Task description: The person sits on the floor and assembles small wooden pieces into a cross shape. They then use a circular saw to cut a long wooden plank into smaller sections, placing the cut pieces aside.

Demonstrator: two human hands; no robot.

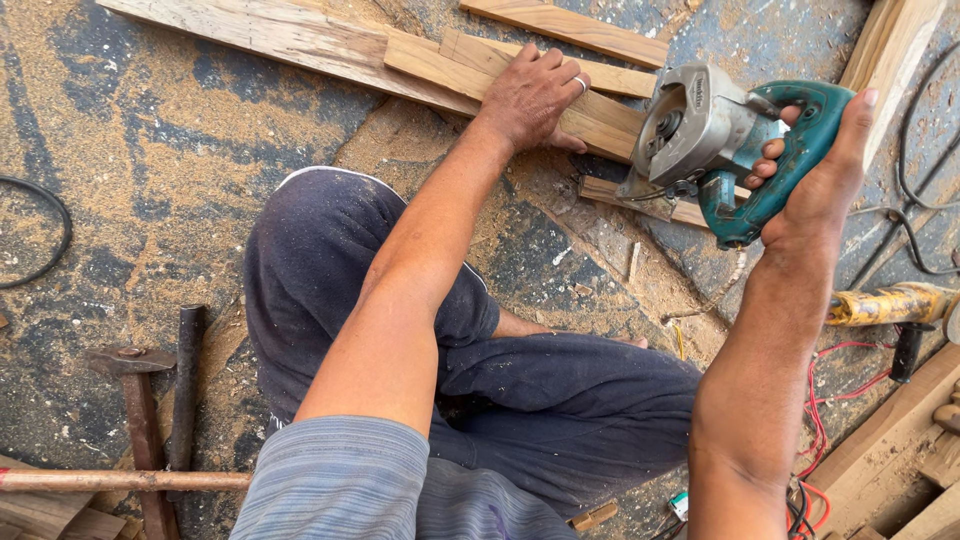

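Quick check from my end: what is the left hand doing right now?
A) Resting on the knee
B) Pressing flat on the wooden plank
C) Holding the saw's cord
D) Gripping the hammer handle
B: the left hand lies palm-down on the wooden plank, beside the teal circular saw that the right hand grips by its handle.

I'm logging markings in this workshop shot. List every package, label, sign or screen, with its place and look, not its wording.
Embossed mark on the circular saw: on the grey metal blade guard, held in the right hand; raised, same grey.
Small packet or tag: on the floor, bottom right by the red wires; white and green, too small to tell more.
No signs or screens.
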